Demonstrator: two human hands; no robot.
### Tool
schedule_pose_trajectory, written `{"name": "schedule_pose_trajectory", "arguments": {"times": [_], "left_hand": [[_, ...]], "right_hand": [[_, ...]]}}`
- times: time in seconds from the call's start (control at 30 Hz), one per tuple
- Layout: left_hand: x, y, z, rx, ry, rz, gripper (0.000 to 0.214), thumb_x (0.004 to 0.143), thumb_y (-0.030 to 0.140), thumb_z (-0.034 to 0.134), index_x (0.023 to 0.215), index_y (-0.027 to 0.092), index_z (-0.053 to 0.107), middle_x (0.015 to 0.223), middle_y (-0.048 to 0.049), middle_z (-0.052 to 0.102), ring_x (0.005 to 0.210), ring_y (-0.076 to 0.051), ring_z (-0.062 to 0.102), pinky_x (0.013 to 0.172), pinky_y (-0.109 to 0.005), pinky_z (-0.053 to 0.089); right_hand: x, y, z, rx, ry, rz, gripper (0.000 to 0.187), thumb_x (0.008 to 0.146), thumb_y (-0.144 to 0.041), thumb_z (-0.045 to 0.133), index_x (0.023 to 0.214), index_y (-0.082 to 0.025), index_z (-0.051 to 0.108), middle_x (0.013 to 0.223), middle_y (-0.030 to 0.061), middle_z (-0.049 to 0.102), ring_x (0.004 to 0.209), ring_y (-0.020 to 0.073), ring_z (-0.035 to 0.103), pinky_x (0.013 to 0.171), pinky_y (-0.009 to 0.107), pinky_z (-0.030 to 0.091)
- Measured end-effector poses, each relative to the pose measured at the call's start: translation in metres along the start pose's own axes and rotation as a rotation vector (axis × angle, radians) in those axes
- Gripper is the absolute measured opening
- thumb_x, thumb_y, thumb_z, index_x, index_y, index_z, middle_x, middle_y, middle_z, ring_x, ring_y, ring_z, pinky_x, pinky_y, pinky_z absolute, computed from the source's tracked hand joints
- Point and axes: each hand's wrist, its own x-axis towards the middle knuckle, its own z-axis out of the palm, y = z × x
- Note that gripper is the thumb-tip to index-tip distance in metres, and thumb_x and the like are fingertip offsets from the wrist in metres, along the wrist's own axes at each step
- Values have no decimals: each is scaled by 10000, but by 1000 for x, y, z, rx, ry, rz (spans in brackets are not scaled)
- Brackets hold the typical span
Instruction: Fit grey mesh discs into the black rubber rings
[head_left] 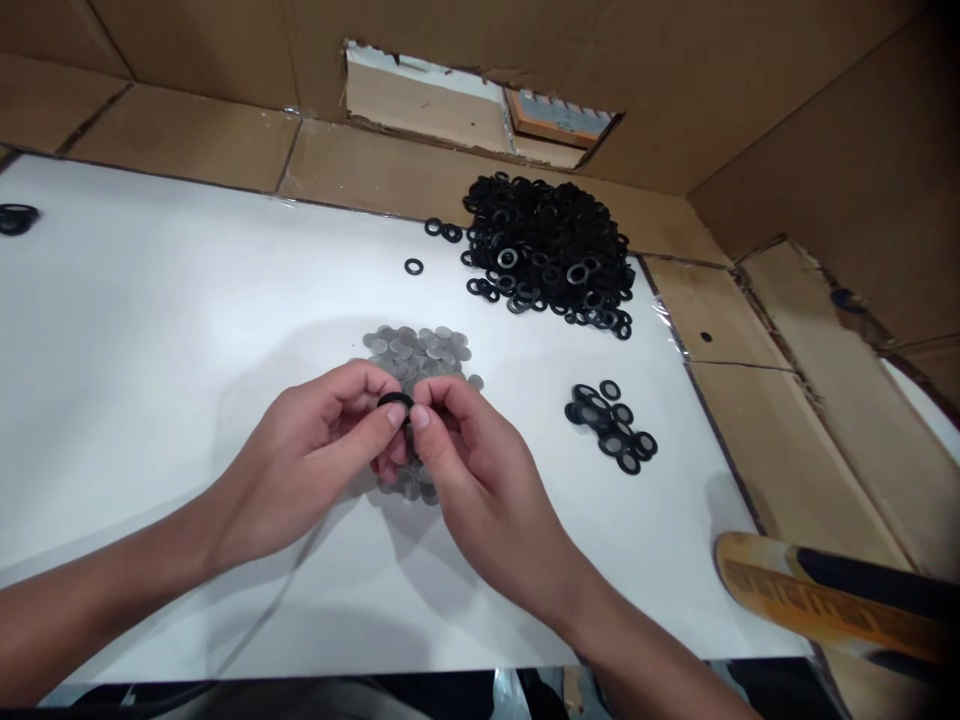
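Observation:
Between my two hands, above the white table, is a black rubber washer (396, 399). My left hand (315, 445) pinches it between thumb and forefinger. The thumb and forefinger of my right hand (480, 470) close on its right edge; whether a disc is also in that pinch is hidden. Below and behind my fingers lies a loose pile of thin grey round discs (420, 347), partly covered by my hands. To the right, a small group of black washers with grey discs in their centres (615, 443) rests on the table.
A large heap of black washers (551, 235) stands at the back right, with a single washer (413, 266) left of it. More black rings (16, 219) sit at the far left. Cardboard walls (810, 130) surround the white table (150, 330). A yellow and black cylindrical object (817, 590) juts in at the lower right.

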Motion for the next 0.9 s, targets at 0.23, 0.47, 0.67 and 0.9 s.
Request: {"name": "schedule_pose_trajectory", "arguments": {"times": [0.23,0.47,0.67,0.9], "left_hand": [[-3,2,3,-46,49,26,166,1011,222,640,859,227,707,709,58,707,690,-101,666,704,-188,560],[-2,0,1,-41,25,32,111,1022,249,645,926,225,696,704,57,715,677,-105,683,700,-196,581],[-2,-1,0,-36,29,66,93,1006,278,666,941,224,705,736,42,748,678,-123,715,691,-215,612],[0,-2,-2,-51,73,29,74,995,250,678,937,239,721,733,55,766,678,-107,733,699,-182,621]], "right_hand": [[0,2,2,-49,27,-6,176,1095,-333,485,958,-235,535,859,10,636,788,174,612,770,376,524],[1,-1,1,64,34,-15,183,1077,-349,560,947,-222,576,824,-8,668,763,149,658,727,315,551],[2,-6,-1,93,78,-26,161,1052,-279,608,904,-214,600,769,-40,646,719,110,644,673,241,525],[3,-11,-2,120,113,8,153,1037,-246,612,888,-213,609,741,-55,639,727,95,658,670,202,531]]}}
